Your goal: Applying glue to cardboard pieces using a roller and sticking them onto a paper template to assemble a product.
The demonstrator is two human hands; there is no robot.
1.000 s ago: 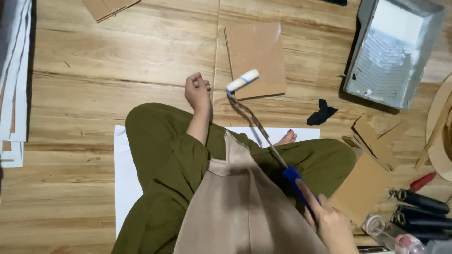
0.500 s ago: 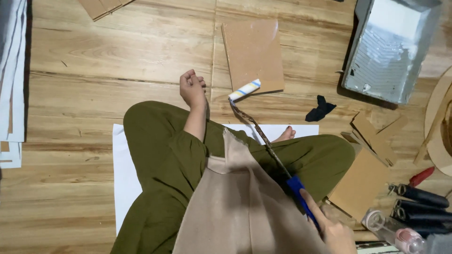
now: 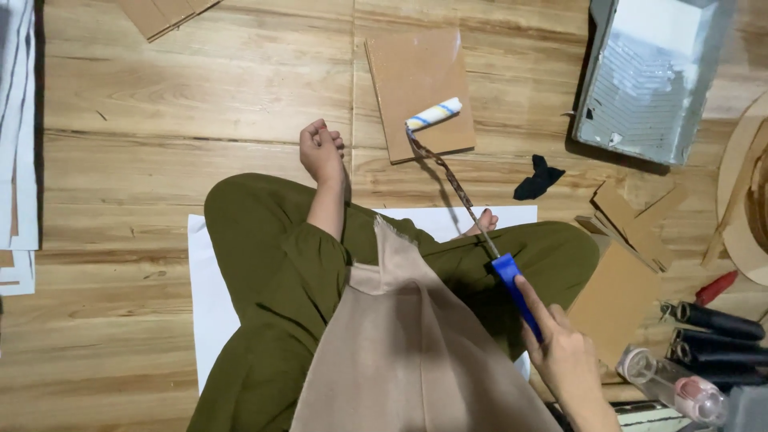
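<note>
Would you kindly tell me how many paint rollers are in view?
1: a small white foam paint roller with blue stripes lies on the brown board, held by the right hand. Others may be hidden.

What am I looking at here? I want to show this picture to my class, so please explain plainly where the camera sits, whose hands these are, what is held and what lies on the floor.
The camera is worn on a person's head and looks down, so you see their own lap and crossed legs on a wooden floor. There is no machine. The right hand has its grip on the blue handle of a small paint roller, whose head rests on a brown board. The left hand is a loose fist, holding nothing, just above the floor. Around them lie a grey paint tray, a black cloth scrap, cardboard pieces and a white sheet under the legs.
</note>
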